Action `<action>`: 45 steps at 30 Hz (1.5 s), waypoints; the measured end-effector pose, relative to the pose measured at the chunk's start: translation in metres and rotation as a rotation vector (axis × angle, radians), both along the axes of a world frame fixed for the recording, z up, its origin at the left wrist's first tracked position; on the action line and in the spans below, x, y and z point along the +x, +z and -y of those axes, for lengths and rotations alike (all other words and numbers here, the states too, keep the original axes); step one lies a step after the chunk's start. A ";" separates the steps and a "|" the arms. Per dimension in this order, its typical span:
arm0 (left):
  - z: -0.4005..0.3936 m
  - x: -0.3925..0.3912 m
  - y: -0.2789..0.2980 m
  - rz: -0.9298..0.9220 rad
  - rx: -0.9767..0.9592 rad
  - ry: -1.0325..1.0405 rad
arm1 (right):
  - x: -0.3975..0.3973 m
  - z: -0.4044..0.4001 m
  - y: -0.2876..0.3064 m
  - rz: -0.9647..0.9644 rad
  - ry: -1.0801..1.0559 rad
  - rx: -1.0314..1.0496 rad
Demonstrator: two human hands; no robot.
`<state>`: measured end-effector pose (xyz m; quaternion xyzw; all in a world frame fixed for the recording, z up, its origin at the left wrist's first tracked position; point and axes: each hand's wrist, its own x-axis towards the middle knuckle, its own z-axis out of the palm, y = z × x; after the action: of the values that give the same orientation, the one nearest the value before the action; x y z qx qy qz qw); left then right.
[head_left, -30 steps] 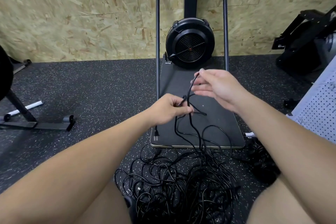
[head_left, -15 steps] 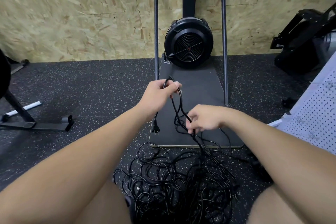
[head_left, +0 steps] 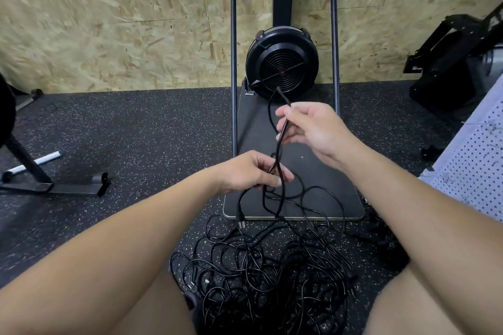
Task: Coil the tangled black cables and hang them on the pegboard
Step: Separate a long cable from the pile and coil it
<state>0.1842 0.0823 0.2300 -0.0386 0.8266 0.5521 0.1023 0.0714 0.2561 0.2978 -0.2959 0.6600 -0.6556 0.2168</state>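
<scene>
A tangled heap of black cables [head_left: 261, 272] lies on the speckled floor between my knees. My left hand [head_left: 250, 171] grips a few gathered loops of one cable [head_left: 280, 187] above the heap. My right hand [head_left: 310, 128] is raised higher and farther away, pinching the same cable, which forms a loop [head_left: 272, 106] above its fingers. From my left hand a strand hangs down and ends in a plug [head_left: 241, 219]. A white pegboard [head_left: 473, 166] leans at the right edge.
A black exercise machine with a round fan housing [head_left: 281, 64] and flat base plate [head_left: 326, 185] stands straight ahead against the chipboard wall. Black stand legs [head_left: 54, 187] lie on the floor at left. More black equipment [head_left: 457, 62] sits at the back right.
My right hand has risen from low beside the heap up and away, drawing cable with it. My left hand has dropped lower and nearer, still holding the loops.
</scene>
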 end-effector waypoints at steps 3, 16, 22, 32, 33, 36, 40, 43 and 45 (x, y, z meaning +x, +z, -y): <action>-0.001 0.001 0.007 -0.013 0.033 -0.013 | -0.007 -0.001 -0.002 0.065 -0.043 -0.073; 0.010 -0.009 0.016 -0.229 0.182 0.311 | -0.019 -0.010 -0.037 -0.100 0.206 0.481; 0.012 -0.012 0.021 -0.261 0.189 0.359 | -0.009 -0.001 -0.063 -0.312 0.390 0.647; 0.016 -0.011 0.019 -0.255 0.199 0.427 | 0.001 0.003 -0.062 -0.300 0.465 0.585; 0.016 -0.012 0.019 -0.255 0.198 0.423 | 0.002 0.003 -0.058 -0.294 0.449 0.548; 0.016 -0.013 0.017 -0.232 0.196 0.368 | 0.003 0.005 -0.038 -0.186 0.277 0.324; 0.019 -0.005 0.017 -0.117 -0.053 0.093 | -0.010 0.001 -0.009 0.010 0.030 -0.112; 0.011 0.000 0.007 -0.060 -0.155 -0.060 | -0.019 -0.006 0.001 0.074 0.029 -0.224; 0.003 -0.001 -0.002 -0.078 -0.140 -0.034 | -0.017 -0.007 -0.001 0.095 0.032 -0.214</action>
<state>0.1829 0.0795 0.2283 -0.0101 0.8671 0.4922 0.0764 0.0546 0.2629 0.2965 -0.2963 0.5705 -0.7320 0.2256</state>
